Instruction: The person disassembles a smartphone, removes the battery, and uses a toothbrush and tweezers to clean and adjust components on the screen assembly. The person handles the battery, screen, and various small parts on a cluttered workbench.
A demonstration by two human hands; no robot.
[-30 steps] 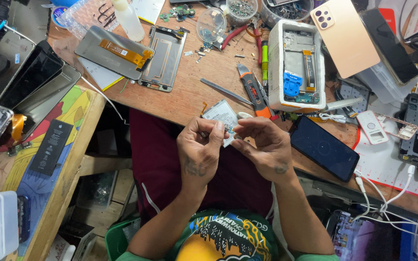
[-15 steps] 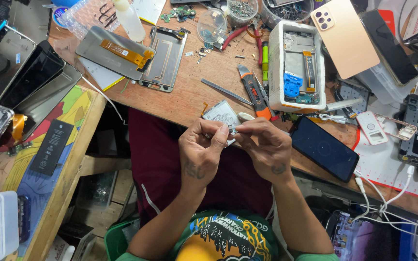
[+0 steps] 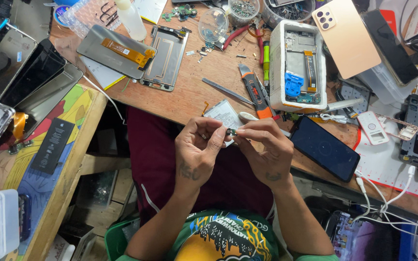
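Hands are staying put since a second ago. Both my left hand and right hand are still pinching the tiny dark part above my lap.

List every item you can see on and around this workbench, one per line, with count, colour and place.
small part: 1, dark, pinched between both hands' fingertips
opened phone: 1, white frame, blue part inside, upper middle of the bench
phone back: 1, gold, right of the opened phone
dark phone: 1, black screen, bench edge right of the hands
screen panels: 2, grey, orange ribbon on one, upper left
tweezers: 1, metal, bench middle
utility knife: 1, orange and grey, beside the tweezers
pliers: 1, red handles, top middle
battery: 1, black, on the left side table
cables: several, white, lower right
left hand: 1, holding the part
right hand: 1, holding the part
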